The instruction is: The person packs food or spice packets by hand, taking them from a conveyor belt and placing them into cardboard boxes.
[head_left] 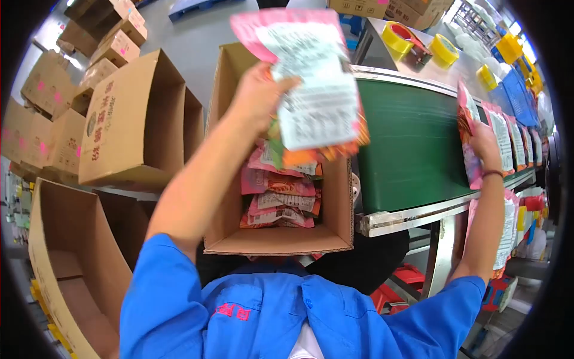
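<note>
My left hand (258,90) is closed on the edge of a pink-topped food pouch (320,96) with a white printed label. It holds the pouch above an open cardboard carton (278,241) in front of me. Inside the carton, several similar pouches (280,184) lie stacked. Over on the right, my right hand (485,145) grips another pouch (467,140), which stands upright on the green conveyor belt (406,143). Its fingertips are partly hidden by that pouch. Several more pouches (508,140) stand in a row just beyond this hand.
Two open cartons, one upper (122,128) and one lower (75,233), stand at my left. Stacked boxes (57,84) are behind them. Tape rolls (443,50) lie on the metal table (427,70) beyond the belt. A metal rail (418,220) edges the belt near me.
</note>
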The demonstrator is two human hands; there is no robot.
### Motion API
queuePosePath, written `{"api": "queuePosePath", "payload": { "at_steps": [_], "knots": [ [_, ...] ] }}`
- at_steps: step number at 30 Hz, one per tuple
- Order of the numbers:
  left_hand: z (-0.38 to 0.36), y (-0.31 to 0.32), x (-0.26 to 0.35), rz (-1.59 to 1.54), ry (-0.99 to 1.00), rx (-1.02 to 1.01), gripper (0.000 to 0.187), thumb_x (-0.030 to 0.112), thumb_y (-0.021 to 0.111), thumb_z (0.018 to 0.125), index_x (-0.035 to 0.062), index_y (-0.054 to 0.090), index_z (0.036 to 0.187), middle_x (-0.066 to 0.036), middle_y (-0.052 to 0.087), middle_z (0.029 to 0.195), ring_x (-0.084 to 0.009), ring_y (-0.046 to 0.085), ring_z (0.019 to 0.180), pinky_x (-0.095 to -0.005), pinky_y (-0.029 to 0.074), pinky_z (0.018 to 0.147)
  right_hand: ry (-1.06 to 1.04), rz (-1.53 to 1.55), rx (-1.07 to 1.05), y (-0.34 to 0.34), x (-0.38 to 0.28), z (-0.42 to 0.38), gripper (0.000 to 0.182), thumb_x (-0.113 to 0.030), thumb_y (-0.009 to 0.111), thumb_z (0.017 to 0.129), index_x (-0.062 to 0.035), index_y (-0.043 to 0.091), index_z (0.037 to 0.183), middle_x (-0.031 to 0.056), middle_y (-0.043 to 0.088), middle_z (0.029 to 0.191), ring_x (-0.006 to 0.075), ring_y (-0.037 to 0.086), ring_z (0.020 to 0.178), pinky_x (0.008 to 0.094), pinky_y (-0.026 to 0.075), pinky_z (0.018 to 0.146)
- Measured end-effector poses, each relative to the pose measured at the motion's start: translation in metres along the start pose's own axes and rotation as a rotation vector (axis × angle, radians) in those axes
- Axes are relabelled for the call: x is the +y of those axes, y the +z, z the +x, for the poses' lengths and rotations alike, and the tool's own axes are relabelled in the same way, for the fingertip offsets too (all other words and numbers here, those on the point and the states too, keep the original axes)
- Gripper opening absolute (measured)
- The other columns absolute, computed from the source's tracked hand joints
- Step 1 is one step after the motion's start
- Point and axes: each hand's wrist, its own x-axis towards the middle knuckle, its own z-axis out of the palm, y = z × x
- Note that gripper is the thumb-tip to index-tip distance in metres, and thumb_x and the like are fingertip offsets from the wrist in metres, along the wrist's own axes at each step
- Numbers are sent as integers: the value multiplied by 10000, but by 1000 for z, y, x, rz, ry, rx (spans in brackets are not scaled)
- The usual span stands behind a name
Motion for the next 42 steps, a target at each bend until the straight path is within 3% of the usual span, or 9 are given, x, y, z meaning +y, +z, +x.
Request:
{"api": "queuePosePath", "payload": {
  "at_steps": [3,6,9,14,20,25,34,39,42],
  "knots": [
    [30,-51,9,174,-65,106,358,-83,629,779,-6,563,1123,-163,668,1028,-257,657,951,-353,539,841,-287,344,-61,-30,50,5,306,-46,608,778,-3,644,1079,180,646,848,292,641,786,369,495,712],
    [73,-117,-58,1244,561,50,382,-50,534,789,61,559,1154,-247,639,984,-387,635,920,-444,506,823,126,884,-334,-135,-22,-20,286,-121,543,922,-66,610,1195,29,637,919,72,590,600,175,482,518],
    [86,-157,-137,1585,82,-56,519,24,539,816,124,480,1322,-222,645,1044,-381,624,985,-450,502,825,-183,856,-6,-200,-46,-18,335,-192,508,970,-79,553,1282,24,633,974,41,616,646,134,488,558],
    [63,-238,-332,1637,-33,-271,534,76,467,869,155,395,1391,-204,567,1243,-329,579,1128,-409,454,968,-410,-59,5,-180,-152,-39,690,-254,637,892,-114,285,1469,125,529,1334,218,555,1136,356,438,951],
    [51,-206,-301,1845,-208,-247,735,31,543,813,260,293,1465,-111,341,1486,-311,288,1388,-458,312,1100,326,1259,-292,-38,-140,-65,676,-271,621,897,45,299,1401,153,528,1277,229,552,1117,348,434,952],
    [61,-221,-321,1582,-561,-194,649,131,526,858,270,309,1454,-74,312,1507,-308,244,1403,-616,173,1083,255,1635,-532,-60,-193,-75,627,-210,717,809,59,443,1304,150,579,1199,206,582,1049,320,463,877],
    [27,-200,-348,1802,-534,-288,429,275,374,969,359,405,1388,-86,404,1448,-302,286,1380,-761,30,1012,-955,711,-330,-121,-434,20,346,-39,654,742,3,574,1076,227,626,850,444,576,857,427,477,724],
    [39,-184,-291,1717,-723,-342,469,217,405,924,200,420,1393,-145,432,1409,-331,304,1364,-669,143,1072,-738,215,46,100,-535,46,609,-138,510,862,-49,301,1427,242,659,888,335,670,752,426,550,617],
    [-9,-207,-385,1755,-158,129,454,209,437,885,70,494,1313,-168,507,1329,-331,399,1299,-565,212,1102,-771,166,-216,218,-530,-8,762,-134,584,832,-203,210,1492,206,609,1150,353,631,939,449,516,815]
  ]
}}
